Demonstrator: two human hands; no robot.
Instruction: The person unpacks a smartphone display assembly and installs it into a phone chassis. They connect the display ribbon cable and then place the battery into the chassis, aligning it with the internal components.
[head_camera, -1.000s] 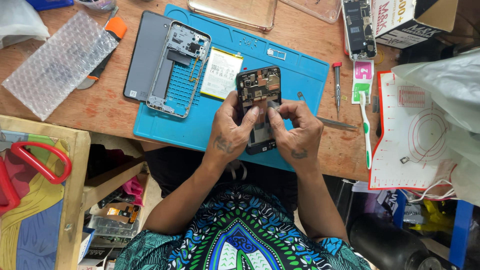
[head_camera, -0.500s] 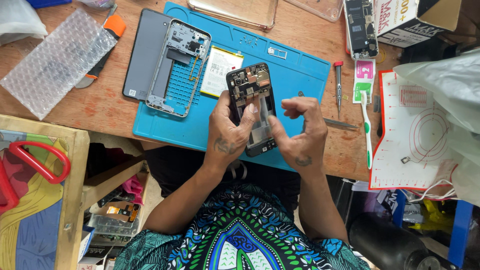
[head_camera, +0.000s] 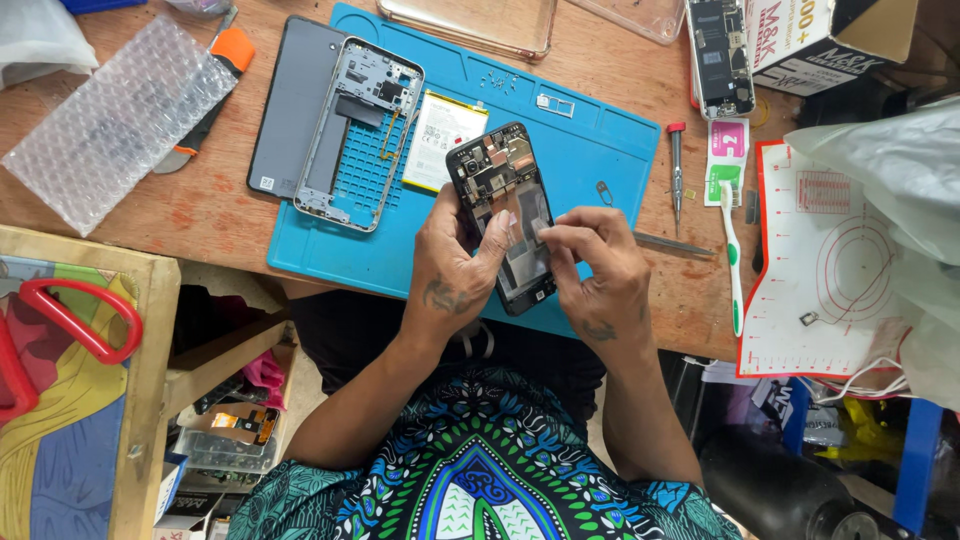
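The left hand (head_camera: 455, 268) grips the opened phone (head_camera: 508, 212) at frame centre over the blue mat (head_camera: 590, 150), tilted further than a second ago, while the right hand (head_camera: 595, 262) has pinched fingertips onto its board, suggesting finer work inside.

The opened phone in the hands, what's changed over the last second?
The opened phone has tilted, its top end swinging left, still gripped by the left hand. The right hand has slid from the phone's middle to its right edge, fingers pinched there. The grey frame, battery and screwdriver lie as before on the bench.
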